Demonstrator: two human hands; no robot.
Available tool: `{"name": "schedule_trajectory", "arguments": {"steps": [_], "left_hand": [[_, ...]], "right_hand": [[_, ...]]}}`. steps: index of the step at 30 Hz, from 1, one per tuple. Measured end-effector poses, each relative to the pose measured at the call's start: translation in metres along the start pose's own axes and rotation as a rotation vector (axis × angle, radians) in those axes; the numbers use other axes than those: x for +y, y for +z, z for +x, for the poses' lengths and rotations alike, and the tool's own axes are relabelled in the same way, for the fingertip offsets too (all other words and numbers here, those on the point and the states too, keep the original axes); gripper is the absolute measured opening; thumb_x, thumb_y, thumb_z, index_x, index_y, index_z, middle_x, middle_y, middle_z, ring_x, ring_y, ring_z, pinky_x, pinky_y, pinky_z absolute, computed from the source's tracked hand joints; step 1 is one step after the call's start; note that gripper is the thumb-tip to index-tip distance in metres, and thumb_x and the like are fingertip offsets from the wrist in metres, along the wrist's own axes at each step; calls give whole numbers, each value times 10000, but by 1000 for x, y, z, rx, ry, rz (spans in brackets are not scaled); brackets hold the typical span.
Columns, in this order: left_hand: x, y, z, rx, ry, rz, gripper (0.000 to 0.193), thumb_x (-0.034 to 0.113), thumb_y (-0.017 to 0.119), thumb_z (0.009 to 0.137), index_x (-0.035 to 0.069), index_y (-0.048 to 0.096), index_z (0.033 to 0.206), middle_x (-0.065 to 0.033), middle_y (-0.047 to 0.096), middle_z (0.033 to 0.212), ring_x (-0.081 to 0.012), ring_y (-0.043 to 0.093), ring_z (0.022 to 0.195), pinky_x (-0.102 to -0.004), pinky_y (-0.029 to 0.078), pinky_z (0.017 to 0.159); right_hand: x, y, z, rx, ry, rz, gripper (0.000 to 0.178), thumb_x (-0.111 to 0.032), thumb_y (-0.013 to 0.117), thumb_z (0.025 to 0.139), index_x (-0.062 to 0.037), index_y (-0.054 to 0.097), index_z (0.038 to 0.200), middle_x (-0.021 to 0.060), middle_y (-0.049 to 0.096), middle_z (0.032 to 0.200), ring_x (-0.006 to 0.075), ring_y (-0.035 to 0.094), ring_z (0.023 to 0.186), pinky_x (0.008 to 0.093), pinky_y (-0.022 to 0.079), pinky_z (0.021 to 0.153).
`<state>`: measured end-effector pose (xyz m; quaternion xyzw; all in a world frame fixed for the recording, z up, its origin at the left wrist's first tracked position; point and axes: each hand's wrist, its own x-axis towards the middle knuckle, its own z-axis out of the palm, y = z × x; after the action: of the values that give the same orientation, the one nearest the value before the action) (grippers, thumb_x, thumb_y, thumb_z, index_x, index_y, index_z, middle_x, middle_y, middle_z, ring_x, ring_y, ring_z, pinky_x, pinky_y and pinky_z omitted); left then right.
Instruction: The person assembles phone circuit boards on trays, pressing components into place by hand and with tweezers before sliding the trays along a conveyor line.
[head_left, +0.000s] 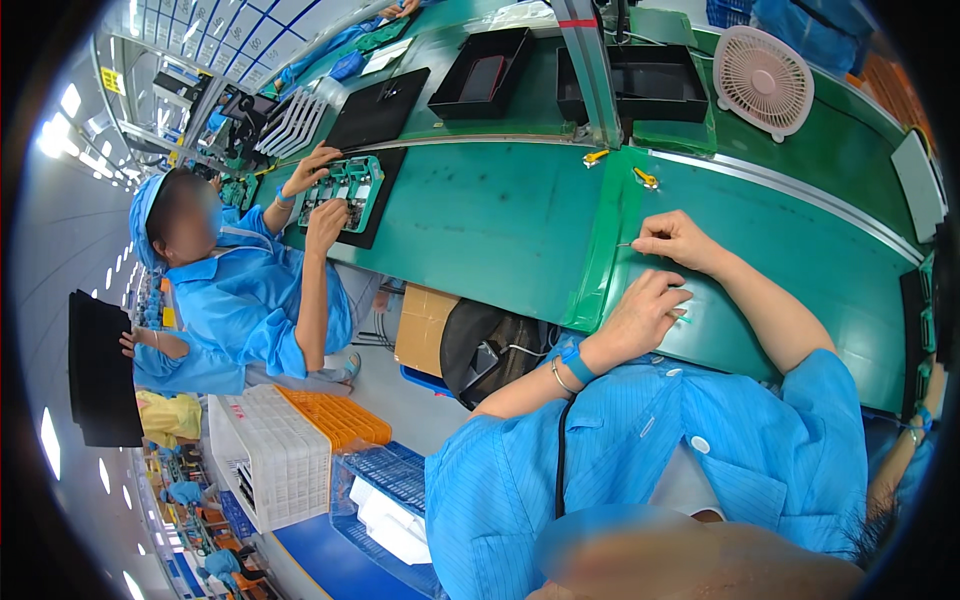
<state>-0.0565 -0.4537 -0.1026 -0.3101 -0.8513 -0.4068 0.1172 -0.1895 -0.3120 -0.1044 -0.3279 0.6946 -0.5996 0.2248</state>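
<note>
My right hand point(680, 243) is over the green bench mat point(790, 260), its thumb and forefinger pinched on a thin, pale, pin-like piece point(625, 244) that points left. Nearer to me, my left hand point(645, 312) is curled with the fingertips drawn together. A small green bit point(684, 319) shows at those fingertips, too small to name. A blue wrist strap point(574, 362) and a bracelet circle my left wrist.
At left a co-worker in blue handles a tray of green circuit boards point(345, 190). Black trays point(660, 85) and a pink fan point(763, 82) stand beyond the metal rail point(790, 185). Yellow-handled clamps point(646, 179) sit by an upright post point(592, 75). Crates point(285, 455) stand lower left.
</note>
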Motion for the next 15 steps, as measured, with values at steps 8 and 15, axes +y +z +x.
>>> {"name": "schedule_trajectory", "arguments": {"steps": [8, 15], "left_hand": [[1, 0, 0, 4, 5, 5, 361, -26, 693, 739, 22, 683, 1097, -145, 604, 1223, -340, 576, 1081, -430, 503, 928], [1, 0, 0, 6, 7, 5, 374, -30, 690, 735, 17, 679, 1106, -145, 602, 1217, -339, 574, 1075, -431, 505, 925]], "right_hand": [[-1, 0, 0, -2, 7, -2, 328, -263, 733, 938, -18, 630, 746, -55, 505, 648, 34, 401, 636, 264, 315, 541], [1, 0, 0, 0, -2, 11, 328, -254, 733, 940, -18, 623, 739, -57, 502, 647, 33, 398, 636, 265, 315, 540]]}}
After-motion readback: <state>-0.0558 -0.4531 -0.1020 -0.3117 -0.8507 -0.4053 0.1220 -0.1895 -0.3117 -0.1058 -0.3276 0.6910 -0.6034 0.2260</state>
